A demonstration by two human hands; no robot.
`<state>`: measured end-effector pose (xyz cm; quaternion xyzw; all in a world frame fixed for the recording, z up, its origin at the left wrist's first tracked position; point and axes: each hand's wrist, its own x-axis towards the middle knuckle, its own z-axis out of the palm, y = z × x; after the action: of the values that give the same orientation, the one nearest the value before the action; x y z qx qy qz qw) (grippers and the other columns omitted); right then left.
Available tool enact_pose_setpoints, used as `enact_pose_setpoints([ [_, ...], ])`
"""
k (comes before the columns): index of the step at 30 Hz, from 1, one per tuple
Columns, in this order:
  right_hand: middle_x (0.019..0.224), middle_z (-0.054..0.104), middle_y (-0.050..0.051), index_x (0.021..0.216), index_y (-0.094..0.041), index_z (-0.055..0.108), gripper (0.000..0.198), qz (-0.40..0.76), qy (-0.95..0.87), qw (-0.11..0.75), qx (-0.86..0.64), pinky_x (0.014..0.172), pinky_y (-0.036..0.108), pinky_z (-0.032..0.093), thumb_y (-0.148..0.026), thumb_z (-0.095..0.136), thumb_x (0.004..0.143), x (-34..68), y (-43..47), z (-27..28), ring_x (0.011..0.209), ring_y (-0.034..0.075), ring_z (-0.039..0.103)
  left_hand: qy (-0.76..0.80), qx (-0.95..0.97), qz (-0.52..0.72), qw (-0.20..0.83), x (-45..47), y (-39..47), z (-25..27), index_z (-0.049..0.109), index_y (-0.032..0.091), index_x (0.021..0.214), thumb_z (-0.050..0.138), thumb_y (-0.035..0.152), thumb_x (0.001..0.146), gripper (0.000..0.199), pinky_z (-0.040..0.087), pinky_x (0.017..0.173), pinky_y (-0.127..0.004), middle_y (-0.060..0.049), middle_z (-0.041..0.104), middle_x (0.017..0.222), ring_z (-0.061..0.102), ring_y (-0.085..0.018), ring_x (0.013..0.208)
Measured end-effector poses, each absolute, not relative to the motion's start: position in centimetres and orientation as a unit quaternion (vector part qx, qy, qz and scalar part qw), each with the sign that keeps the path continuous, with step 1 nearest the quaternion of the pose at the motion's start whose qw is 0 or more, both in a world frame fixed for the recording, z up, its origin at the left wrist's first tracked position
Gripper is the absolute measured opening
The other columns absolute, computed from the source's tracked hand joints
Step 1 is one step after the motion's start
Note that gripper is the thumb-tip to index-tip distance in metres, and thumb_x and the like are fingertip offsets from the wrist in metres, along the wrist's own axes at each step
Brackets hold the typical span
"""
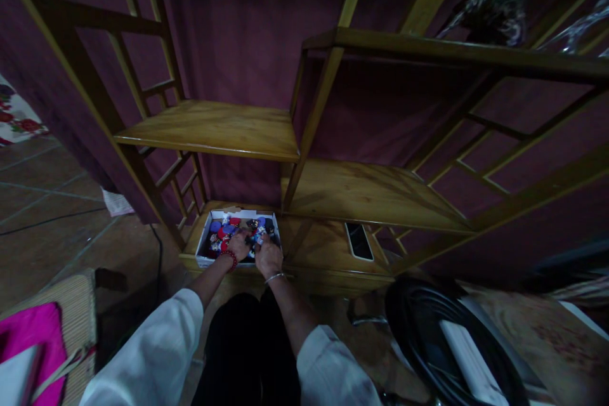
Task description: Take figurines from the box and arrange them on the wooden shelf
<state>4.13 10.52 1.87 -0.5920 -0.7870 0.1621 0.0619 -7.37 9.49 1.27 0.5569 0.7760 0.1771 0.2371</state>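
A shallow white box stands on the low wooden ledge, filled with small colourful pieces in red, blue, white and black. They are too small to name. My left hand, with a red bead bracelet at the wrist, reaches into the box with its fingers bent among the pieces. Beside it, my right hand comes over the near right edge, its fingers drawn together at a blue and white piece. The two hands nearly meet. My fingertips are partly hidden, so what each hand grips is unclear.
Wooden shelving rises around and above the box. To the right, a phone with a dark screen lies on the low ledge. A black round seat stands at lower right, and a woven stool with pink cloth at lower left.
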Motion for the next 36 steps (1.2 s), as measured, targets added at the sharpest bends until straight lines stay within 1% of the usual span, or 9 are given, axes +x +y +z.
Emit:
enact_pose_setpoints([
  [3,0.092,0.067,0.011,0.115,-0.016,0.048,0.031,0.164,-0.787,0.056,-0.592,0.073,0.028,0.043,-0.027,0.04,0.086,4.1,10.5,2.1,0.085,0.02,0.063,0.78,0.556,0.164,0.235,-7.1,8.7,2.0,0.056,0.016,0.108,0.05,0.007,0.071,0.039,0.037,0.093,-0.024,-0.008,0.054,0.116,0.052,-0.015,0.105],
  [7,0.094,0.067,0.011,0.114,-0.016,0.048,0.03,0.17,-0.786,0.053,-0.592,0.074,0.027,0.043,-0.026,0.038,0.087,4.2,10.5,2.4,0.086,0.019,0.063,0.785,0.559,0.162,0.214,-6.4,7.7,2.2,0.055,0.017,0.11,0.049,0.011,0.074,0.037,0.039,0.092,-0.024,-0.009,0.053,0.114,0.055,-0.015,0.1],
  [12,0.094,0.067,0.011,0.114,-0.016,0.048,0.03,0.174,-0.787,0.048,-0.591,0.072,0.027,0.043,-0.026,0.038,0.087,4.2,10.4,2.5,0.086,0.019,0.063,0.785,0.57,0.168,0.176,-5.3,6.2,1.5,0.05,0.016,0.114,0.049,0.013,0.073,0.041,0.042,0.089,-0.029,-0.013,0.043,0.122,0.056,-0.018,0.097],
  [14,0.093,0.067,0.012,0.114,-0.014,0.048,0.03,0.172,-0.787,0.05,-0.59,0.072,0.027,0.043,-0.025,0.038,0.087,4.1,10.3,2.4,0.086,0.019,0.063,0.785,0.572,0.17,0.168,-4.9,5.8,1.4,0.049,0.017,0.115,0.048,0.014,0.074,0.041,0.042,0.088,-0.03,-0.012,0.041,0.123,0.055,-0.019,0.098],
  [19,0.091,0.067,0.011,0.114,-0.014,0.047,0.031,0.166,-0.788,0.06,-0.59,0.072,0.027,0.043,-0.025,0.038,0.087,4.1,10.2,2.0,0.085,0.019,0.063,0.78,0.579,0.181,0.156,-4.7,5.3,1.6,0.049,0.017,0.113,0.046,0.018,0.076,0.037,0.042,0.088,-0.031,-0.011,0.042,0.121,0.054,-0.02,0.099],
  [26,0.093,0.067,0.013,0.113,-0.014,0.048,0.031,0.156,-0.787,0.049,-0.595,0.071,0.026,0.044,-0.025,0.035,0.088,4.0,10.0,2.2,0.084,0.018,0.064,0.768,0.584,0.192,0.177,-4.9,5.4,1.3,0.044,0.018,0.118,0.045,0.013,0.074,0.044,0.04,0.092,-0.03,-0.01,0.041,0.125,0.052,-0.02,0.105],
  [30,0.092,0.067,0.013,0.114,-0.014,0.048,0.031,0.159,-0.786,0.045,-0.596,0.071,0.027,0.044,-0.027,0.035,0.088,4.1,9.8,2.3,0.084,0.018,0.064,0.762,0.585,0.212,0.181,-4.9,5.4,1.2,0.038,0.019,0.124,0.046,0.011,0.073,0.052,0.039,0.095,-0.03,-0.01,0.039,0.129,0.05,-0.019,0.109],
  [33,0.092,0.067,0.012,0.114,-0.014,0.047,0.032,0.163,-0.787,0.053,-0.592,0.071,0.027,0.043,-0.027,0.035,0.088,4.2,9.8,2.2,0.084,0.018,0.064,0.755,0.588,0.226,0.184,-4.8,5.4,1.2,0.034,0.018,0.127,0.045,0.009,0.072,0.057,0.037,0.096,-0.028,-0.011,0.038,0.13,0.047,-0.019,0.114],
  [36,0.091,0.067,0.011,0.113,-0.014,0.048,0.031,0.164,-0.791,0.063,-0.586,0.071,0.027,0.043,-0.027,0.036,0.088,4.2,9.8,1.9,0.084,0.019,0.064,0.749,0.594,0.232,0.182,-4.8,5.4,1.1,0.035,0.018,0.127,0.045,0.01,0.072,0.056,0.037,0.096,-0.028,-0.011,0.037,0.131,0.045,-0.019,0.115],
])
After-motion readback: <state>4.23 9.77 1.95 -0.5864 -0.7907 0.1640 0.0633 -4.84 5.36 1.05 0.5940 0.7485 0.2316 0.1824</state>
